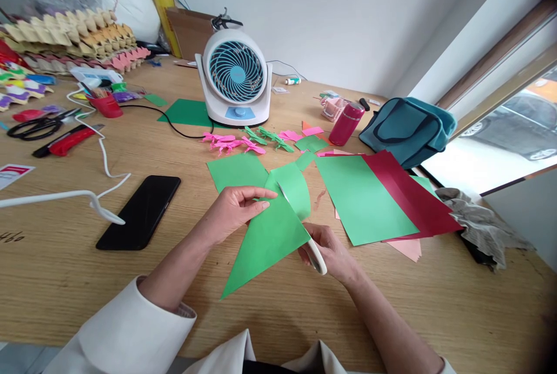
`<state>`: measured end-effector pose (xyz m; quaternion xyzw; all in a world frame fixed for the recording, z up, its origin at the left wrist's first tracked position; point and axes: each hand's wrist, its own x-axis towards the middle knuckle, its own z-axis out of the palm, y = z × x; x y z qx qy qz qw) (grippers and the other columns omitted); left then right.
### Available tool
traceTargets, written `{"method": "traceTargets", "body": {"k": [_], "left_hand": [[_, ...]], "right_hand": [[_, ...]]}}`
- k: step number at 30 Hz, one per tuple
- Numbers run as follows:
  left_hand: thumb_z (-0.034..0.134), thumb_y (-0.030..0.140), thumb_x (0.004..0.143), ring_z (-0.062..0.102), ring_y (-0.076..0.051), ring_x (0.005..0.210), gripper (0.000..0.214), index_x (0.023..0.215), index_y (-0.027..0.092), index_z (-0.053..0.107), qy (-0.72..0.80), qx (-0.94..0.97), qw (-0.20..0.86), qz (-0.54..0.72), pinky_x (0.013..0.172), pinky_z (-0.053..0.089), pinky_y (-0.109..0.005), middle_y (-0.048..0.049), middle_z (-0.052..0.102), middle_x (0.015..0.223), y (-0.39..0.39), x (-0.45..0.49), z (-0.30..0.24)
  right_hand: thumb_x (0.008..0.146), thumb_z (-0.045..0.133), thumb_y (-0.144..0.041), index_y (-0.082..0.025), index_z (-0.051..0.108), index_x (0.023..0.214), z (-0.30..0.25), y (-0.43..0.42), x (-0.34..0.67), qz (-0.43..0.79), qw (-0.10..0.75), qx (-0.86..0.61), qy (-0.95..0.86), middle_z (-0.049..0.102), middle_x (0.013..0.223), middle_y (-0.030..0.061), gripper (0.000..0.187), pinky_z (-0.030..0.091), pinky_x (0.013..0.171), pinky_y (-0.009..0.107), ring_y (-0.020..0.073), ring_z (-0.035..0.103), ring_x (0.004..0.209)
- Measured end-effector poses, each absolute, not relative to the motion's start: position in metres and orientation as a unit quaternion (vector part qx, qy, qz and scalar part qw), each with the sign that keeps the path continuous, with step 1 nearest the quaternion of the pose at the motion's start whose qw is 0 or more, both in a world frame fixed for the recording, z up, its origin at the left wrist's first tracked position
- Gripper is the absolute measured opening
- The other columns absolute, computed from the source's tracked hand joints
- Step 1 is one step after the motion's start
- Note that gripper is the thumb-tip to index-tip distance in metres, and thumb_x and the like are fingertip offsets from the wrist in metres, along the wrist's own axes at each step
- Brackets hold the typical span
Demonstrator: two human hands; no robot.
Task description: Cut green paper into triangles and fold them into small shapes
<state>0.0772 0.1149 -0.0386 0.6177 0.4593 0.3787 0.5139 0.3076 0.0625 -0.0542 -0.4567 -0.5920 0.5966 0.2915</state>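
Note:
Above the middle of the table, my left hand (237, 210) pinches a sheet of green paper (267, 243) between thumb and fingers. My right hand (328, 251) is closed around the white handle of a pair of scissors (319, 258). The blades are mostly hidden by the paper; a bit of blade shows at a slit near my left fingertips. A cut strip of the green sheet (293, 191) curls up beyond the slit. Another green sheet (239, 172) lies flat just behind my left hand.
Behind are pink and green paper cut-outs (232, 143) and a white fan (237, 75). A phone (139, 211) lies left. Stacked green and red sheets (365, 197), a red bottle (347, 123) and a teal bag (404, 130) are right. Black scissors (39, 126) lie far left.

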Motion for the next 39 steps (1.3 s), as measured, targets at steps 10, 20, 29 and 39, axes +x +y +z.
{"method": "traceTargets", "body": {"k": [10, 20, 29, 39], "left_hand": [[0.069, 0.038, 0.080, 0.045, -0.010, 0.061, 0.033, 0.105, 0.018, 0.077, 0.458, 0.615, 0.518, 0.380, 0.055, 0.032, -0.021, -0.0008, 0.063, 0.072, 0.1154, 0.0762, -0.0395], [0.068, 0.034, 0.081, 0.042, -0.009, 0.060, 0.030, 0.104, 0.017, 0.077, 0.437, 0.624, 0.537, 0.363, 0.054, 0.030, -0.020, 0.0010, 0.059, 0.069, 0.1113, 0.0800, -0.0370], [0.066, 0.035, 0.082, 0.037, -0.008, 0.057, 0.030, 0.103, 0.017, 0.077, 0.439, 0.627, 0.537, 0.355, 0.050, 0.026, -0.019, 0.0022, 0.054, 0.063, 0.1122, 0.0803, -0.0376], [0.066, 0.033, 0.082, 0.034, -0.008, 0.056, 0.027, 0.102, 0.018, 0.077, 0.436, 0.631, 0.531, 0.361, 0.049, 0.025, -0.020, 0.0029, 0.053, 0.062, 0.1108, 0.0800, -0.0371]], "right_hand": [[0.083, 0.058, -0.038, -0.019, 0.050, 0.063, -0.0565, 0.0628, 0.3066, 0.604, 0.291, -0.467, -0.577, 0.054, 0.050, -0.0031, 0.029, 0.029, 0.045, 0.022, 0.0084, 0.042, 0.046], [0.087, 0.056, -0.060, -0.018, 0.052, 0.070, -0.0601, 0.0634, 0.3077, 0.610, 0.289, -0.465, -0.572, 0.055, 0.056, -0.0014, 0.046, 0.033, 0.048, 0.023, 0.0101, 0.047, 0.051], [0.086, 0.058, -0.063, -0.017, 0.052, 0.071, -0.0624, 0.0636, 0.3076, 0.611, 0.294, -0.463, -0.571, 0.052, 0.058, -0.0023, 0.048, 0.032, 0.048, 0.023, 0.0098, 0.045, 0.052], [0.083, 0.060, -0.065, -0.018, 0.049, 0.066, -0.0588, 0.0634, 0.3053, 0.605, 0.302, -0.466, -0.571, 0.049, 0.053, -0.0035, 0.051, 0.027, 0.045, 0.023, 0.0084, 0.041, 0.048]]}}
